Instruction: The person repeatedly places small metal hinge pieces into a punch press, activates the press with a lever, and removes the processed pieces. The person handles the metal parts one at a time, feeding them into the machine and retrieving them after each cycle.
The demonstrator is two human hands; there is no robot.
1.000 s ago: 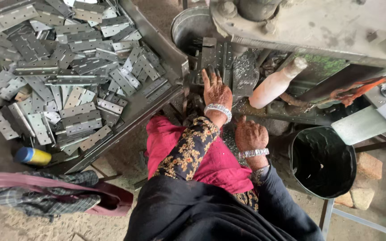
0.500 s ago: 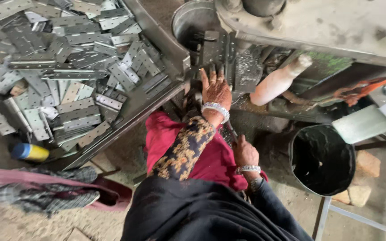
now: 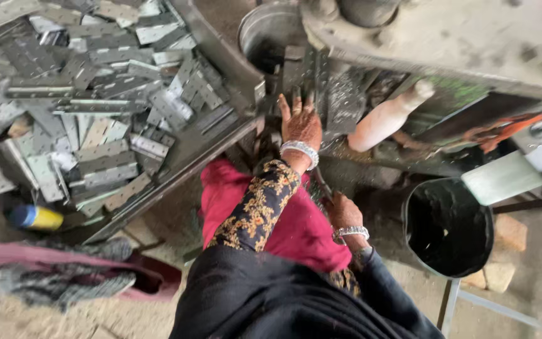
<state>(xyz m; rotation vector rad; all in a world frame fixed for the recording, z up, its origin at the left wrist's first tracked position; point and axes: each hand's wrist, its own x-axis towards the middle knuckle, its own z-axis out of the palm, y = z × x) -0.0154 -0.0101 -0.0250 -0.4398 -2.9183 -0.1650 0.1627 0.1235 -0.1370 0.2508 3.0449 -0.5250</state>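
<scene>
Since the earlier frame the right hand point(image 3: 344, 212) has dropped back toward the lap, w/ the left hand point(image 3: 301, 123) up at the press the same as before. Left fingers are spread flat, tips touching the dark upright hinge plates point(image 3: 313, 78) at the machine's mouth — no closed grip there, more a press or a steadying. Right hand is partly hidden by the pink cloth point(image 3: 296, 226); can't tell if it's clenched on anything. The plates look like stamped sheet steel w/ punched holes: stiff, thin, prob. light singly but heavy in a stack, greasy-looking and sharp at the cut edges, so best taken by the flat faces or the long sides, not the corners. To the left, a big heap of loose hinges point(image 3: 89, 113) fills the sloping tray point(image 3: 221, 129), whose raised rim runs right beside the left wrist. Room is tight — machine body point(image 3: 459, 44) overhead, white bottle point(image 3: 384, 119) just beside the plates, black bucket point(image 3: 446, 226) near the right hand. Freest path looks to be straight back toward the lap.
</scene>
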